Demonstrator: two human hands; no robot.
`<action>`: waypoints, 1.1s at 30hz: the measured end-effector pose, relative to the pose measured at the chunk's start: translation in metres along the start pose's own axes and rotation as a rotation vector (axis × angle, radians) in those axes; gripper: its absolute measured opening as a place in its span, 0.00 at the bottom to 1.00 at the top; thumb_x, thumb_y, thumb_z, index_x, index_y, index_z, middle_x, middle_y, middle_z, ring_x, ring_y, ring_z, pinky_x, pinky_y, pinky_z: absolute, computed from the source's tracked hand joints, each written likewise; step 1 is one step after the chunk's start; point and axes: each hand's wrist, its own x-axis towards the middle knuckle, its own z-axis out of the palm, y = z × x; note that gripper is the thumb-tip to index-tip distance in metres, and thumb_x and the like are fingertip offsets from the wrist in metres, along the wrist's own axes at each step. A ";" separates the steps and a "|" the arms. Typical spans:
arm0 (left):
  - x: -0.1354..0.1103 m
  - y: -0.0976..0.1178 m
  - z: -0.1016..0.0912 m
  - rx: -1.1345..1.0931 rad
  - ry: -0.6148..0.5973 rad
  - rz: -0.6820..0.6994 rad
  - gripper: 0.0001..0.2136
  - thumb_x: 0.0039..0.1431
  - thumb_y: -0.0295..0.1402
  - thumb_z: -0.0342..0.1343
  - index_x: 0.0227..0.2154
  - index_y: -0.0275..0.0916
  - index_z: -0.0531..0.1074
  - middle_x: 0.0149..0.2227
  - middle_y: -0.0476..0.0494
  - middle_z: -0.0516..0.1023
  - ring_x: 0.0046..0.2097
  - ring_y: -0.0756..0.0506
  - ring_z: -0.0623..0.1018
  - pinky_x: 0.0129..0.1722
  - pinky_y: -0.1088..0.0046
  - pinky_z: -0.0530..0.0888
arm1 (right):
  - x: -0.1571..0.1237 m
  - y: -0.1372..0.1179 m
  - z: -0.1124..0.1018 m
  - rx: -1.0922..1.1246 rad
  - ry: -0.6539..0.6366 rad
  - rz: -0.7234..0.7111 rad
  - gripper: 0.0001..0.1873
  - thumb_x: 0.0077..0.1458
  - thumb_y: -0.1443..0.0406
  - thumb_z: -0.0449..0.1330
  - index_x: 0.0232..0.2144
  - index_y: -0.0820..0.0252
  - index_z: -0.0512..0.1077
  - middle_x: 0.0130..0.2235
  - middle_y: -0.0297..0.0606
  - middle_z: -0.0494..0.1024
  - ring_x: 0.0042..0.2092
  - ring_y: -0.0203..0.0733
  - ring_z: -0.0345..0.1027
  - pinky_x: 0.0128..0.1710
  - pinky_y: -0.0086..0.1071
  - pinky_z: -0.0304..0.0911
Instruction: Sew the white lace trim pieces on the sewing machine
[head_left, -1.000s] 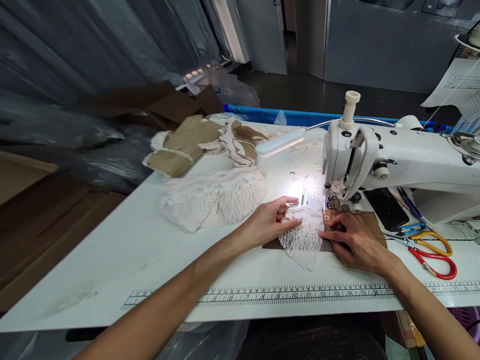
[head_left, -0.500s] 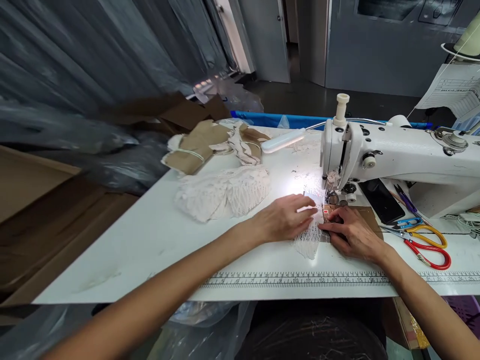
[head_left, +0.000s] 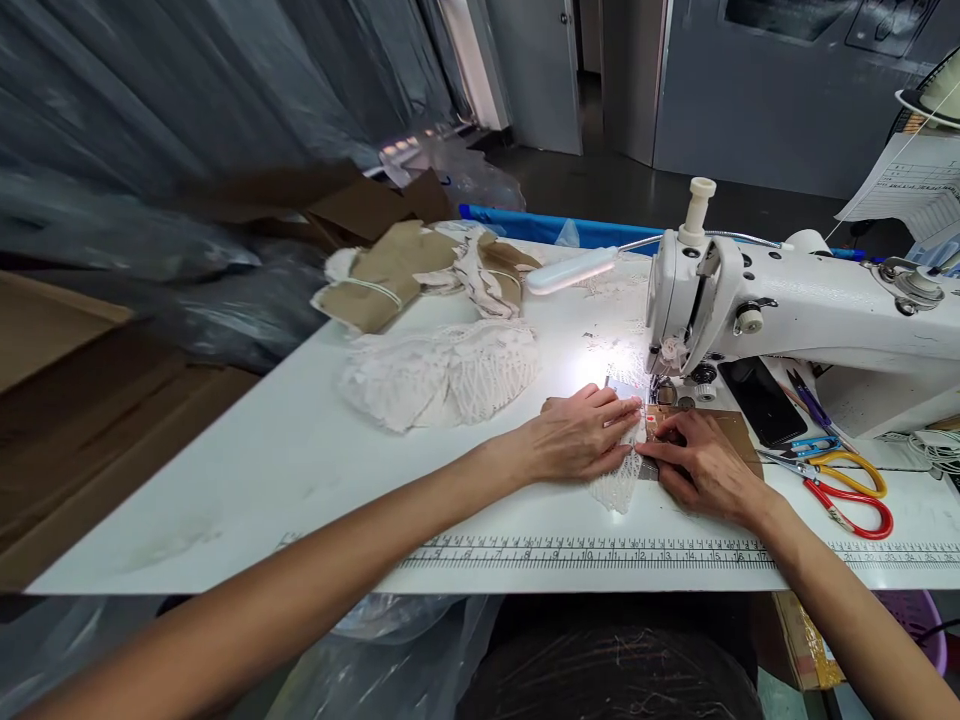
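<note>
Lace piece (head_left: 619, 487): flat on table (head_left: 300, 470) under 2 hands, long axis running from near edge toward sewing machine (head_left: 787, 300) needle (just ahead). Left hand (head_left: 581, 437) spread flat on lace; right hand (head_left: 701, 465) fingertips pressing right edge, nearer needle.

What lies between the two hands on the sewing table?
In the head view, a small piece of white lace lies between the left hand and the right hand, with the fingertips of both resting on it.
</note>
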 end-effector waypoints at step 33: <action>0.017 -0.008 0.002 -0.082 0.005 -0.143 0.16 0.66 0.38 0.46 0.46 0.34 0.74 0.54 0.38 0.76 0.44 0.40 0.74 0.42 0.61 0.67 | 0.002 0.004 0.005 0.000 0.052 0.119 0.17 0.62 0.69 0.54 0.51 0.56 0.73 0.45 0.46 0.69 0.46 0.49 0.65 0.47 0.48 0.70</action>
